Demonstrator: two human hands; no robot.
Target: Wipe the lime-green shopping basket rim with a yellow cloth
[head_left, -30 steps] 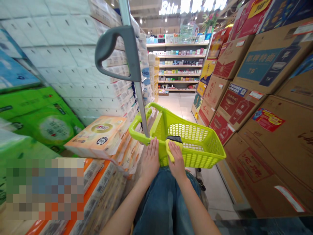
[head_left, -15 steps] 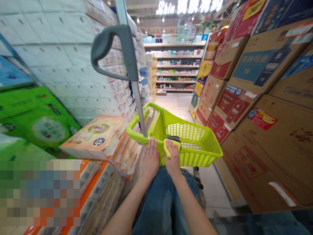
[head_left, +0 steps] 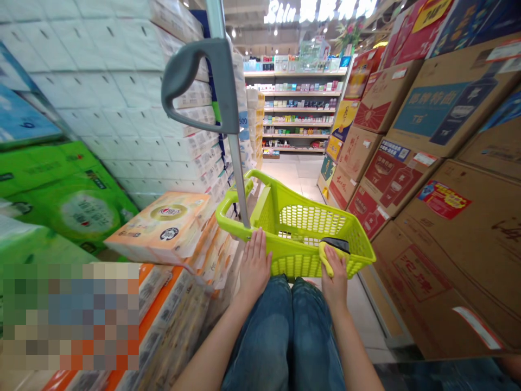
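A lime-green shopping basket with slotted sides stands in front of my knees, tilted a little. From its left end rises a metal pole with a grey handle. My left hand lies flat against the near side of the basket, close to the pole, fingers stretched out and holding nothing. Further right, my right hand grips a yellow and black cloth draped over the near rim. Part of the cloth is hidden beneath my fingers.
Stacked cardboard cartons line the right side. On the left are white tissue packs, a green pack and an orange tissue pack. Across the far end of the tiled aisle stand filled shelves.
My right hand has slid rightward along the near rim with the cloth, toward the basket's far right corner. My left hand stays at nearly the same spot on the basket.
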